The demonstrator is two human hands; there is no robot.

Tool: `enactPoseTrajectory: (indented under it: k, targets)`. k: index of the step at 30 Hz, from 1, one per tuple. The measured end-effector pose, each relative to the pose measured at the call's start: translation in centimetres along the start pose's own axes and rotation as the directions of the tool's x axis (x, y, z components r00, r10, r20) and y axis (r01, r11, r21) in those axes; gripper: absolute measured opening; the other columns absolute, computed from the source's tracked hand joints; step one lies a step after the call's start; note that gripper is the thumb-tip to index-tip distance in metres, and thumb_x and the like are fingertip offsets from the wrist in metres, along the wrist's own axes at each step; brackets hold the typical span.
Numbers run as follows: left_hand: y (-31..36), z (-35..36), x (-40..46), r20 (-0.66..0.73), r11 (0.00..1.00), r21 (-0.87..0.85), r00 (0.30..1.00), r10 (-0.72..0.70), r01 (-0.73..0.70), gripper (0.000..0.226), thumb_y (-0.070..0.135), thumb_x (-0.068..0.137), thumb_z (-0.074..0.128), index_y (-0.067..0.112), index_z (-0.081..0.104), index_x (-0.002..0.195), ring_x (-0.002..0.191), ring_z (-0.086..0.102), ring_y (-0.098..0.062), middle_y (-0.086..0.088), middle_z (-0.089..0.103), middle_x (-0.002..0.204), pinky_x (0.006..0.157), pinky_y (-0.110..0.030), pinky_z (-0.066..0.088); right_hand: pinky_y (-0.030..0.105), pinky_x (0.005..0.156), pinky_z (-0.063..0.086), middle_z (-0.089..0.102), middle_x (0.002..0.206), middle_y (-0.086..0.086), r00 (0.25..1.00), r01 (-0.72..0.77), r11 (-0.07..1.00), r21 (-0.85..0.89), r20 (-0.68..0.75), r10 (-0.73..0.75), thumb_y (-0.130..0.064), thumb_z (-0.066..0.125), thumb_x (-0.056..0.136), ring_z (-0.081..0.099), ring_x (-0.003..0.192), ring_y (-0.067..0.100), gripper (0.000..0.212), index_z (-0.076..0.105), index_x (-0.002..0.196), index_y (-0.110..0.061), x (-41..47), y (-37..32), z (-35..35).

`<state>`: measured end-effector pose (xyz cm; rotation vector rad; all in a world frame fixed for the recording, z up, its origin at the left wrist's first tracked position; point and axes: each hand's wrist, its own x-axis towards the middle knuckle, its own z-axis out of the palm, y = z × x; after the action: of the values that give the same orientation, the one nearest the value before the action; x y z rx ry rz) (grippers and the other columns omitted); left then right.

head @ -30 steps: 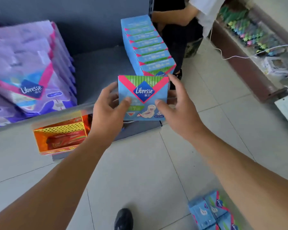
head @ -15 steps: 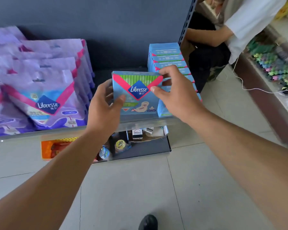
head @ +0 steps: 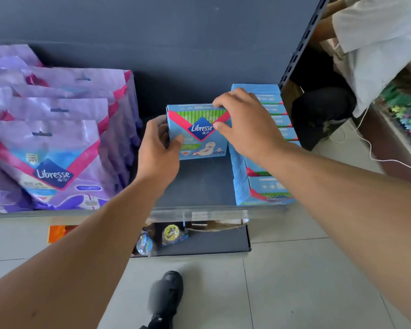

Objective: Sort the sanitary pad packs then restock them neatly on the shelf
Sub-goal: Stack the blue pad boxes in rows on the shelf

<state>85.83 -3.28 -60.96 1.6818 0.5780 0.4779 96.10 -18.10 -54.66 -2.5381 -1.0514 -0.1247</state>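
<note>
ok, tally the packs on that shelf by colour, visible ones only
Blue packs in shelf row: at least 6, row partly hidden
Blue pack, held: 1
Purple packs: at least 5, overlapping
Total: at least 12

dark grey shelf (head: 199, 186), flat metal deck with dark back panel, clear price strip along front edge

left on the shelf: purple libresse packs (head: 57, 143), upright, ranked front to back in crowded rows

right on the shelf: row of blue libresse boxes (head: 263, 186), front to back, up against the slotted upright

between them, toward the back: single blue libresse box (head: 199, 131), upright, face forward, bottom edge on the deck, just beside the blue row; bare deck in front of it

lower shelf (head: 199, 248) beneath: orange carton (head: 57, 233) and small round items (head: 171, 232), partly hidden

pale tiled floor (head: 294, 281) below, carrying a black shoe (head: 169, 295)
</note>
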Motion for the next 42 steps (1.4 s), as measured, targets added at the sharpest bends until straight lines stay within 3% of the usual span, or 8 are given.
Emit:
enactPoseTrajectory:
  k: [7,12,19,26,32,37,42]
  targets:
    - [-3.4,2.6,5.8,-0.003,0.999,0.006,0.999,0.042,-0.042,0.04,0.003,0.09,0.057,0.035,0.046,0.113,0.109,0.062,-0.005,0.014,0.065,0.114,0.095,-0.041,0.053,0.043,0.083,0.047,0.056,0.104,0.005,0.999,0.033,0.986,-0.161,0.009,-0.032,-0.019,0.065,0.089,0.045,0.103,0.025,0.019,0.059,0.105,-0.011,5.0,2.6,2.1]
    - [-4.7,3.6,8.2,0.011,0.998,0.003,0.998,0.06,-0.06,0.043,-0.001,0.091,0.058,0.032,0.044,0.115,0.112,0.061,-0.006,0.012,0.064,0.115,0.098,-0.041,0.052,0.044,0.087,0.045,0.054,0.116,0.004,0.992,0.081,0.965,-0.249,0.113,-0.055,-0.022,0.066,0.088,0.046,0.109,0.026,0.034,0.054,0.118,-0.014,6.7,3.3,2.7]
    - [-5.0,4.3,10.1,0.009,0.995,0.021,0.995,0.097,-0.097,0.043,0.001,0.093,0.058,0.016,0.043,0.13,0.109,0.057,-0.002,0.005,0.061,0.12,0.098,-0.028,0.049,0.044,0.095,0.045,0.047,0.137,0.001,0.994,0.104,0.966,-0.238,0.052,-0.094,-0.032,0.068,0.086,0.042,0.121,0.027,0.059,0.045,0.139,-0.019,7.8,4.3,2.6]
    - [-5.3,4.8,11.6,0.003,0.988,0.078,0.991,0.133,-0.133,0.043,0.003,0.092,0.06,0.02,0.046,0.129,0.108,0.058,-0.008,-0.001,0.061,0.119,0.095,-0.032,0.051,0.045,0.095,0.045,0.047,0.137,0.001,0.995,0.098,0.959,-0.265,0.049,-0.088,-0.027,0.062,0.089,0.043,0.121,0.027,0.052,0.047,0.138,-0.017,8.5,5.2,2.7]
    - [-5.0,5.0,12.3,0.028,0.99,0.036,0.991,0.134,-0.135,0.042,0.001,0.092,0.059,0.019,0.05,0.129,0.099,0.059,0.002,0.014,0.062,0.103,0.091,-0.023,0.051,0.04,0.098,0.044,0.049,0.137,0.002,0.998,0.065,0.979,-0.193,0.017,-0.063,-0.021,0.061,0.089,0.043,0.124,0.026,0.055,0.047,0.141,-0.018,8.6,6.5,2.4]
    - [-4.9,5.3,12.2,0.028,0.99,0.04,0.99,0.136,-0.137,0.044,0.001,0.092,0.06,0.018,0.048,0.13,0.103,0.059,-0.001,0.009,0.062,0.108,0.09,-0.02,0.05,0.037,0.097,0.043,0.049,0.137,0.001,0.997,0.071,0.98,-0.187,0.033,-0.066,-0.015,0.057,0.088,0.043,0.124,0.024,0.054,0.047,0.141,-0.018,8.5,7.2,1.8]
    - [-4.7,5.4,12.0,-0.021,0.991,0.086,0.995,0.103,-0.1,0.038,0.006,0.091,0.064,0.015,0.05,0.124,0.096,0.059,0.001,0.008,0.063,0.107,0.088,-0.021,0.051,0.036,0.094,0.044,0.052,0.133,0.002,1.0,0.009,0.986,-0.169,0.019,-0.006,-0.012,0.051,0.09,0.046,0.124,0.023,0.048,0.05,0.138,-0.018,8.6,7.5,1.5]
